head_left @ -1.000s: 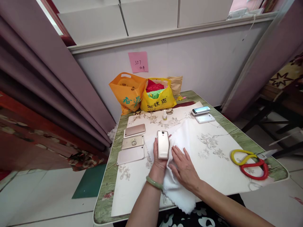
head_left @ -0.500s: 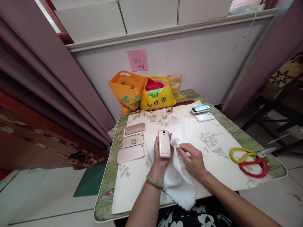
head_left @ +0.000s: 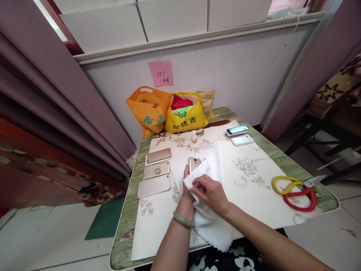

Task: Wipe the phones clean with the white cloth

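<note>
A gold smartphone point(head_left: 194, 162) rests in my left hand point(head_left: 187, 192), its camera end showing past the cloth. Wearing a green bangle, that hand is closed round the phone from below. My right hand point(head_left: 212, 192) pinches a white cloth point(head_left: 216, 163) and lays it across the phone's back. The cloth covers the lower part of the phone and hangs down over the table's front edge. Left of my hands lie three phones in a column: a rose-gold one point(head_left: 158, 155), a gold one with a ring holder point(head_left: 152, 171) and a pale pink one point(head_left: 153, 186).
Scissors point(head_left: 300, 192) with yellow and red handles lie at the right. A white phone point(head_left: 241, 140) and a stacked pair of phones point(head_left: 237, 131) lie at the back right. A small bottle point(head_left: 194, 137), an orange bag point(head_left: 149, 109) and a yellow bag point(head_left: 186, 118) stand at the back.
My right hand has moved left, bringing the cloth over the phone's back. The phone was uncovered before; only its top end shows now. The view has shifted slightly.
</note>
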Motion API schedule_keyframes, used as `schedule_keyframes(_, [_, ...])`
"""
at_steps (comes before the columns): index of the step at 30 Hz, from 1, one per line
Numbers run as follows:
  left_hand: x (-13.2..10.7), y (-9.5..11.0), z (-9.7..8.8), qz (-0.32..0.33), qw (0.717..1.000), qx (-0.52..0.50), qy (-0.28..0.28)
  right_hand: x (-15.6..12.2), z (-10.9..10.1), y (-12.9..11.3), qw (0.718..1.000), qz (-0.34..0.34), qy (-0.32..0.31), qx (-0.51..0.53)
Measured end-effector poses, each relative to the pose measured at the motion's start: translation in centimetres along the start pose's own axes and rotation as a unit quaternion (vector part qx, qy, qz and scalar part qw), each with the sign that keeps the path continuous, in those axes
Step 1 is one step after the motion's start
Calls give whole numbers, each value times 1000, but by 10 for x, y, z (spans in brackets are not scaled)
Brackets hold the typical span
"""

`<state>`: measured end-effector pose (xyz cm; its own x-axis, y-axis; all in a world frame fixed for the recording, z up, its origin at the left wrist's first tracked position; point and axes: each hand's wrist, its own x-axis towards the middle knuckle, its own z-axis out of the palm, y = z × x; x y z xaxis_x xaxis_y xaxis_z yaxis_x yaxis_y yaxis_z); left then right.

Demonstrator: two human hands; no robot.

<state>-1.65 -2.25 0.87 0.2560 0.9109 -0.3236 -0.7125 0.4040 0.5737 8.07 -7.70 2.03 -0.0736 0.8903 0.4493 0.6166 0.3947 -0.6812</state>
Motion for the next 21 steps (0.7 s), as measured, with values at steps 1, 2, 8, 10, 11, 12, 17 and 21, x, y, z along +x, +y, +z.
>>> schedule_keyframes(1, [-1,0,1,4,1000,1,7,-2,0,2,1000,-9,-7,-1])
schedule_keyframes(2, [-3,0,2,3,1000,0,9,-5,-1,4,1000,-14,-13,0])
schedule_keyframes(8, [-5,-4,8,-60,996,-57,-45,-16,-13,17,998,49,-41,23])
schedule_keyframes(10, [-5,-5,2,-52,996,-63,-26,-9,-14,15,997,48,-54,28])
schedule_keyframes(11, [-4,-6,-2,-45,997,-63,-14,-3,-14,15,997,46,-57,33])
schedule_keyframes(12, [-4,-7,-5,-45,997,-62,-6,4,-13,14,997,48,-54,41])
schedule_keyframes(17, [0,-10,-6,-106,993,-54,-20,50,-11,27,990,120,38,68])
schedule_keyframes(21, [4,-8,6,-145,986,-61,-51,64,-14,40,970,203,135,19])
